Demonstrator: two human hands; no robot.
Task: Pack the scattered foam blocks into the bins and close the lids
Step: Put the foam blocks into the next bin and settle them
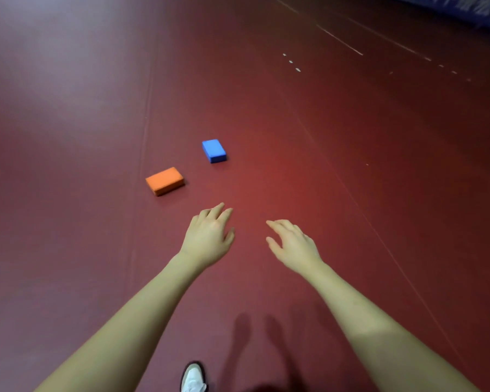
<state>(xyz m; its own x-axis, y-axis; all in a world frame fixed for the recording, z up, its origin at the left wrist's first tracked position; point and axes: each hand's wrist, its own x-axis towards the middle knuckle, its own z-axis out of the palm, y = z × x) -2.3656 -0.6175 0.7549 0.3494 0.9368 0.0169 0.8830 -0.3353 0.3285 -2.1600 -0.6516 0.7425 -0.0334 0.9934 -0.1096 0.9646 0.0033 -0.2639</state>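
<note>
Floor (351, 193): dark red sheet covering, smooth, low sheen, soft glare patches toward the far left corner; faint seams and scuffed white marks. Orange block (164, 181): matt foam, fine-grained, slightly rough edges. Blue block (214, 150): same matt foam, smooth top. Shoe (193, 377): white, smooth, faintly glossy upper, dark rim.
</note>
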